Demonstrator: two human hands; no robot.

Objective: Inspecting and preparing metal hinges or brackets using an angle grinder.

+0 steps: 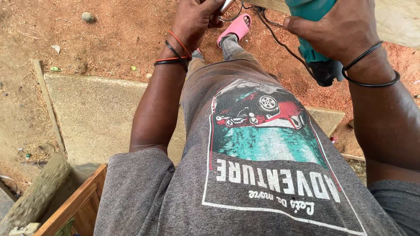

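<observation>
Right hand is wrapped tight around the body of a teal power tool, fingers closed over the housing, its dark rear end hanging below the wrist near the top edge of the view. Left hand is closed on a small metal piece at that same top edge; what it is cannot be told, since most of it is cut off. A black cord runs from the tool between the two hands and loops toward the pink sandal on the red soil. A sound grip here would mean both wrists steady and that cord held off the leg and foot, as it looks easy to snag. A pale wooden plank lies just behind the right hand. To the left, a concrete slab offers flat footing; its near corner meets a wooden frame and a log, which crowd that side.
</observation>
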